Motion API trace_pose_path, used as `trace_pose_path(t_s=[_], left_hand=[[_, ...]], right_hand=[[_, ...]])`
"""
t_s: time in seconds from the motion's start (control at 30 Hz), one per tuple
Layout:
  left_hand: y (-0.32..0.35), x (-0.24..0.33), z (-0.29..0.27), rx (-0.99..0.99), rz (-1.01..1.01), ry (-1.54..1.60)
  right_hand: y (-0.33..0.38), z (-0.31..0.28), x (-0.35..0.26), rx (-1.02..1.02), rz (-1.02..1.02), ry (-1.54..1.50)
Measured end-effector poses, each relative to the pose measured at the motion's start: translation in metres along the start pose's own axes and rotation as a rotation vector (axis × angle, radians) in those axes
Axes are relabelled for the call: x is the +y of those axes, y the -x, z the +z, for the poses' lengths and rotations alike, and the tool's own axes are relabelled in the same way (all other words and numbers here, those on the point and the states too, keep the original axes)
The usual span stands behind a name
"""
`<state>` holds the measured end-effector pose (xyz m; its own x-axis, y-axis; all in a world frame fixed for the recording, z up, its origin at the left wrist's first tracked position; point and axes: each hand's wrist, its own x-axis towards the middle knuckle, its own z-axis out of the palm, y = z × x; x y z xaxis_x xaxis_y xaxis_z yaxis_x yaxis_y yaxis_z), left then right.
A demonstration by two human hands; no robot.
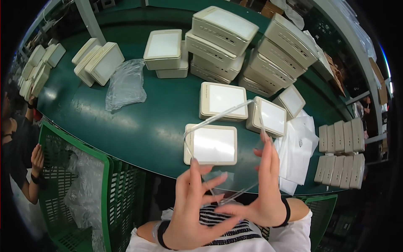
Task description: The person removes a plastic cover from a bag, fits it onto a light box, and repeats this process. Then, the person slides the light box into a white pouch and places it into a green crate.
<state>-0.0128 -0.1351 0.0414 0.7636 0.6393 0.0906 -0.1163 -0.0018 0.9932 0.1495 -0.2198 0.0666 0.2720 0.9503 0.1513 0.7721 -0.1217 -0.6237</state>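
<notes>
Between my two hands a clear, thin-edged plastic cover [230,110] is held up, tilted above the table. Its transparent middle lets the things behind show through. My left hand [189,206] grips its left edge with the fingertips, and my right hand [267,185] has the right edge. Just beyond, a flat beige box-shaped device [212,145] with a white top panel lies on the green table. Behind it sit a second beige device [224,101] and a third beige device [270,116], partly crossed by the cover's rim.
Tall stacks of beige devices [220,42] stand at the back. A crumpled clear bag [126,85] lies left of them; white bags [298,147] are at right. More devices [342,153] line the right side. A green crate [107,185] holds plastic at lower left, near another person's hand [37,158].
</notes>
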Motion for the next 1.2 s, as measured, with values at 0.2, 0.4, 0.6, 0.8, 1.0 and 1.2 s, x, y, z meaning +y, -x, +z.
trace_pose_path(t_s=[0.2,0.4,0.6,0.8,1.0,1.2], left_hand=[[0.0,-0.011,-0.006,0.032,-0.037,-0.001],[-0.019,-0.051,-0.012,0.248,-0.017,0.219],[-0.04,-0.055,-0.03,0.289,-0.159,0.755],[-0.04,-0.045,-0.038,0.212,-0.274,0.818],[-0.043,-0.053,-0.038,0.343,-0.237,0.957],[-0.031,-0.053,-0.035,0.234,-0.275,0.815]], right_hand=[[-0.015,0.016,0.006,0.062,-0.111,0.118],[-0.022,0.034,0.016,0.055,-0.082,0.194],[-0.022,0.037,0.018,0.045,-0.071,0.211],[-0.025,0.04,0.02,0.087,-0.088,0.158],[-0.026,0.034,0.021,0.063,-0.049,0.208],[-0.021,0.031,0.019,0.064,-0.061,0.185]])
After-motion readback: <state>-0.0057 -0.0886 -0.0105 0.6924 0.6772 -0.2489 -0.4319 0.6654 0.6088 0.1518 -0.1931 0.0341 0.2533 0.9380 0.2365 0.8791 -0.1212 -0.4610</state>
